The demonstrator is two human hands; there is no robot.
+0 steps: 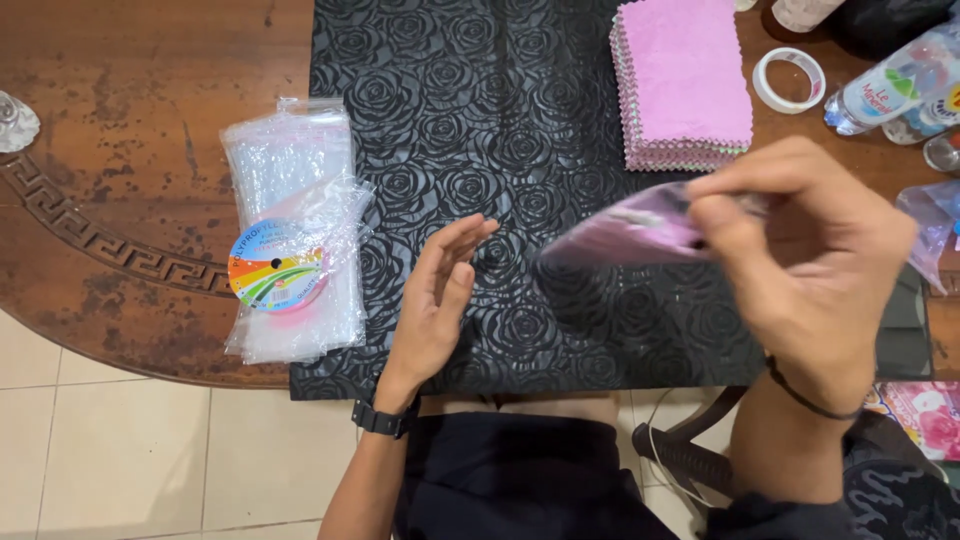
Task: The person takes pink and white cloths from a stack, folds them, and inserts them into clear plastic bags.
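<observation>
My right hand [810,260] is raised above the black rose-embossed mat [500,130], fingers pinched on a pink cloth [630,232] in a clear sleeve; the cloth is blurred and points left. My left hand [435,300] hovers open over the mat, palm facing right, fingers apart, holding nothing. A black watch is on my left wrist and a thin black band on my right wrist. A stack of pink cloths [682,80] lies on the mat at the back right.
A pile of clear plastic bags [290,180] with a round colourful tape reel [275,268] on top lies on the brown wooden table [130,130] at left. A roll of clear tape [790,80] and plastic bottles [895,85] sit at the back right.
</observation>
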